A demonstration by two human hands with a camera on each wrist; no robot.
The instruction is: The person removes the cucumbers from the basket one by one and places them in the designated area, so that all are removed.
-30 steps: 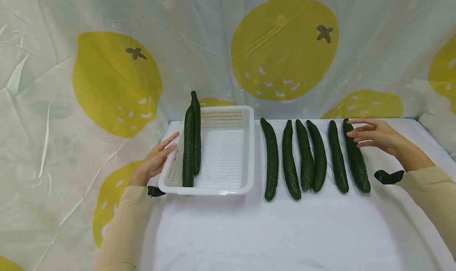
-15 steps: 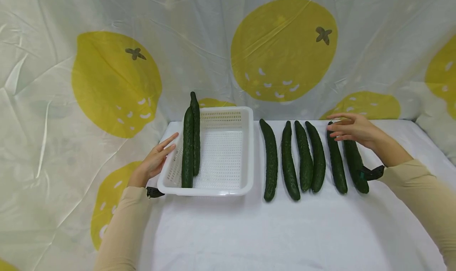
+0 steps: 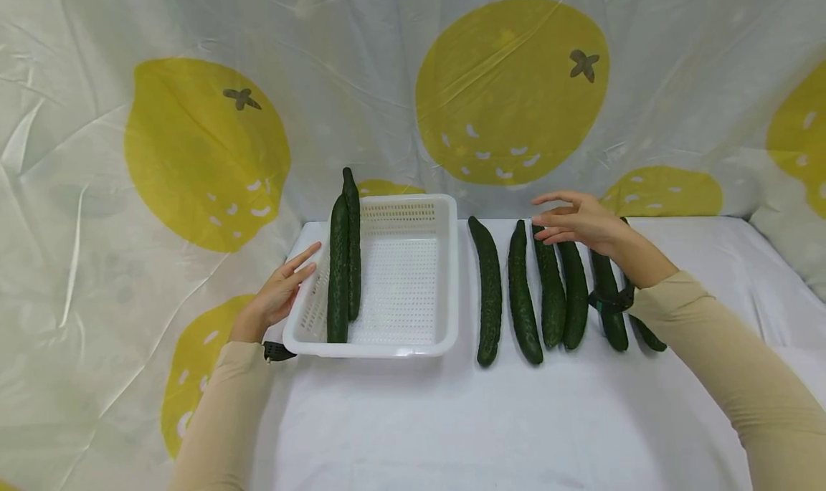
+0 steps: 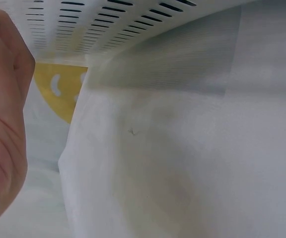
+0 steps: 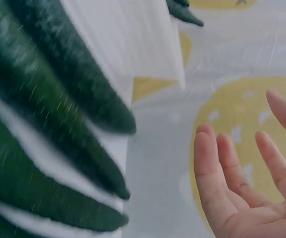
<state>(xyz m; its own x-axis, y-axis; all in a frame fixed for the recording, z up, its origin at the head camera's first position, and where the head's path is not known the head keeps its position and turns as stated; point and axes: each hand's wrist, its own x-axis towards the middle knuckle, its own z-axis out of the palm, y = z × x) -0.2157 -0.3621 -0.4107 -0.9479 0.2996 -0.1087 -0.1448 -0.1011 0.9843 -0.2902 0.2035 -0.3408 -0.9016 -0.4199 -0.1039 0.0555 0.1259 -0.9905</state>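
Observation:
In the head view the left hand (image 3: 276, 299) touches the left rim of a white perforated basket (image 3: 445, 276), fingers fairly straight. Two cucumbers (image 3: 338, 276) lean side by side along the basket's left side, one reaching past the back rim. The right hand (image 3: 584, 224) hovers with spread fingers over the far ends of the cucumbers on the cloth, nearest to the third from the left (image 3: 551, 294); it holds nothing. In the right wrist view this hand (image 5: 247, 198) is beside several cucumber tips (image 5: 103, 114). The left wrist view shows part of the left hand (image 4: 4, 119) by the basket's underside (image 4: 113, 20).
Several cucumbers lie roughly parallel on the white cloth (image 3: 516, 419) right of the basket, the leftmost (image 3: 490, 297) close to its right wall. The right forearm (image 3: 729, 362) partly covers the rightmost ones. A lemon-print curtain (image 3: 361, 68) hangs behind.
The right hand has moved left, from above the rightmost cucumber to above the third from the left, still empty. The left hand and the basket have hardly moved.

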